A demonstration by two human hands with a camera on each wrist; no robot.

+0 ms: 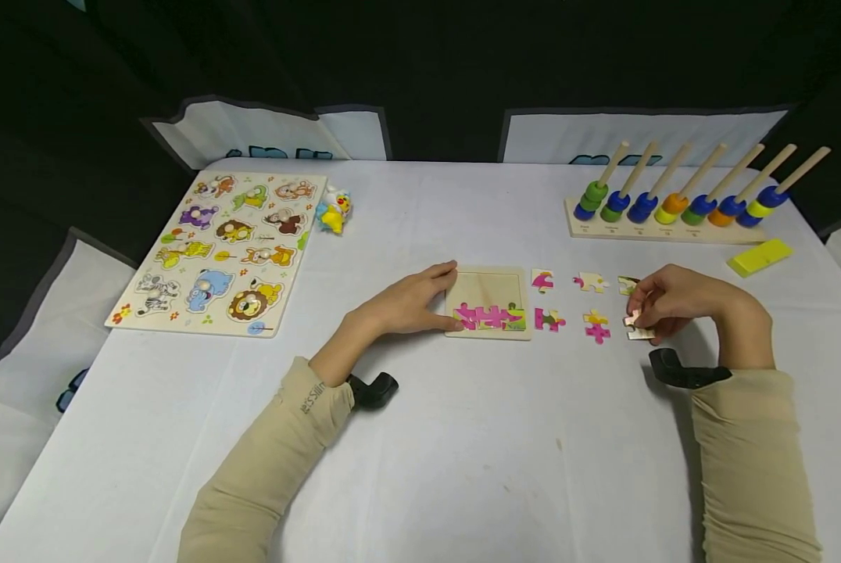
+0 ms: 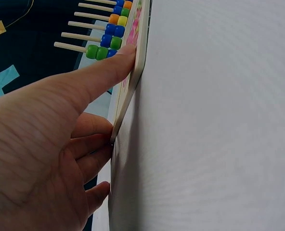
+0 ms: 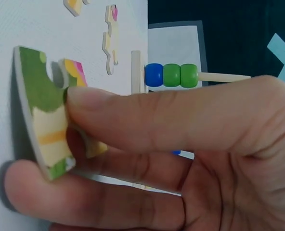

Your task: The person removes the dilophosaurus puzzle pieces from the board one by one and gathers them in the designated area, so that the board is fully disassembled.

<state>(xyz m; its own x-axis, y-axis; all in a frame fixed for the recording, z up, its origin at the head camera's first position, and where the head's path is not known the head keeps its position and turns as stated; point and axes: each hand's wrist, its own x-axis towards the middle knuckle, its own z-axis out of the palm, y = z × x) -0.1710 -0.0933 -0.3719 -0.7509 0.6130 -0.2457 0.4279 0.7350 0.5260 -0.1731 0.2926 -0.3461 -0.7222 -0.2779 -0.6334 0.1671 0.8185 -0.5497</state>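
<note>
A shallow wooden puzzle tray [image 1: 487,283] lies mid-table, with joined pink and green pieces [image 1: 489,317] along its near side. My left hand [image 1: 413,301] rests at the tray's left side, thumb [image 2: 121,62] on the near left corner and the other fingers reaching along the edge. To the right, my right hand [image 1: 681,301] pinches a jigsaw piece [image 3: 44,101], green, cream and orange, between thumb and fingers, tilted close over the tablecloth. Loose jigsaw pieces lie between tray and right hand, among them a pink one [image 1: 542,281] and a yellow-and-pink one [image 1: 596,326].
An animal peg puzzle board [image 1: 212,254] lies at the left, a small colourful toy figure [image 1: 334,209] beside it. Back right stands a bead stacker [image 1: 667,228] with upright wooden rods. A yellow block [image 1: 760,257] sits in front of it, just beyond the right hand.
</note>
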